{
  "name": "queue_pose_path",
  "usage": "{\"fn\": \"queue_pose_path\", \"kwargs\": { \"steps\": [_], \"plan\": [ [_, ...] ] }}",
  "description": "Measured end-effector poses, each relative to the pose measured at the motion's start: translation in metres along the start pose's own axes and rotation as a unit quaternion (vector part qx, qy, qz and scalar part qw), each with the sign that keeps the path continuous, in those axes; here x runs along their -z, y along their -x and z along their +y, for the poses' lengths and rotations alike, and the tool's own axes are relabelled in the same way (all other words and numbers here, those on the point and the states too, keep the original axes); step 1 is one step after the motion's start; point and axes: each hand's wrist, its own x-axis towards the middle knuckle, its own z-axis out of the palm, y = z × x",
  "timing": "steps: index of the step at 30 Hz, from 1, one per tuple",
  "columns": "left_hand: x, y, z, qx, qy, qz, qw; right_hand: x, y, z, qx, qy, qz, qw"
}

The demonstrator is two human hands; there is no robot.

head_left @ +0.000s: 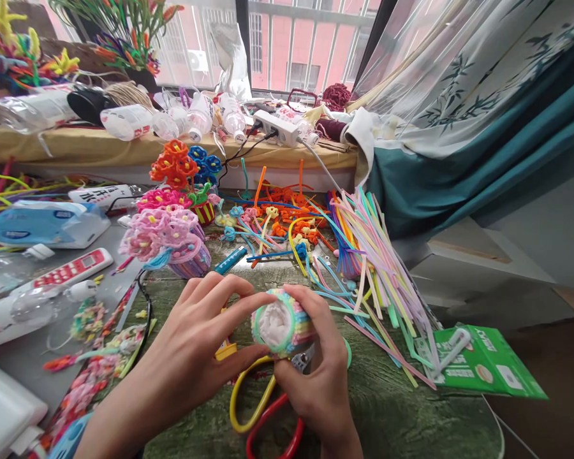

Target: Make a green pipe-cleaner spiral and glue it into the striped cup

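A small round pot covered in pastel-striped pipe cleaners (302, 324) is tilted toward me, so its open end shows white stuffing (275, 323). My right hand (321, 376) is wrapped round its right side, thumb below and fingers over the top. With thumb and index finger, my left hand (215, 328) pinches the left of the rim; its other fingers are bent above. Beneath the right hand lie scissors with one yellow and one red handle (249, 401), their blades partly hidden. Behind my left hand, a yellow object (226, 349) is mostly covered.
Beyond the hands stands a pot of pink pipe-cleaner flowers (165, 239). Loose pipe cleaners (387, 268) spread at the right, by a green packet (492, 363). Plastic bottles (43, 312) and a blue tissue pack (43, 223) lie left. A power strip (277, 127) rests on the sill.
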Motion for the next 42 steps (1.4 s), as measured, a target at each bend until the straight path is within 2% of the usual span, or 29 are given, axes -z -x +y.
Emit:
{"fn": "queue_pose_path", "kwargs": {
  "steps": [16,26,42],
  "plan": [
    [0.003,0.000,0.001,-0.022,-0.042,-0.007,0.999,-0.001,0.001,0.002,0.035,0.006,-0.005,0.999],
    [0.007,0.000,0.000,-0.019,-0.048,0.004,0.999,-0.001,0.001,0.001,0.026,-0.001,-0.015,1.000],
    [0.011,0.001,-0.002,-0.026,-0.039,-0.020,0.999,0.001,0.001,-0.001,0.015,-0.014,-0.028,0.999]
  ]
}}
